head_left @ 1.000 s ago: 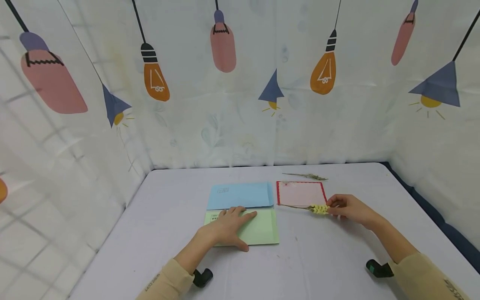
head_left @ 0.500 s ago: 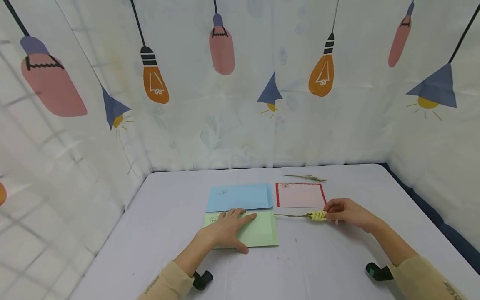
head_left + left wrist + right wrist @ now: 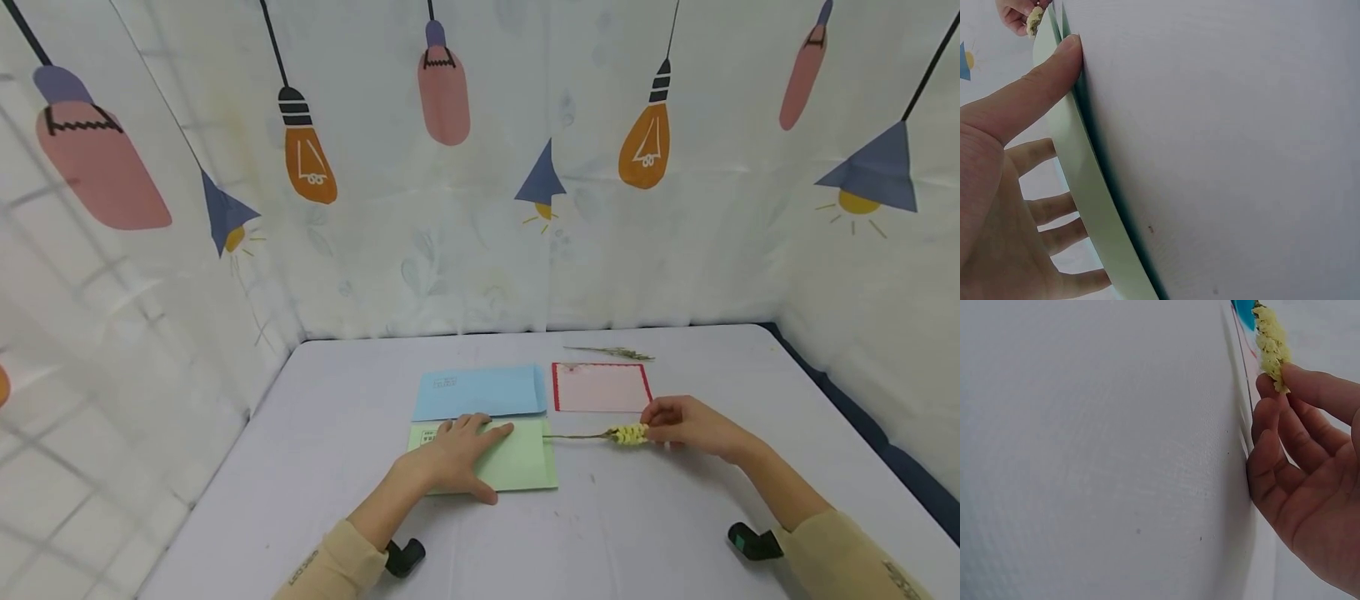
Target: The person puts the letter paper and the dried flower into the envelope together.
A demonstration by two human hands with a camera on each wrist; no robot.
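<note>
Pinching the blossom end of a yellow flower sprig between thumb and fingers of the right hand. Brought nearer and slightly left since a second ago, away from the near edge of the red-bordered card, to the right of the green envelope, with the stem reaching that envelope's right edge; cannot tell whether over or into it. Resting as before on the green envelope with the left hand, with fingers spread, ungripped. Finding the blue envelope, just far of the green one, in the same place.
</note>
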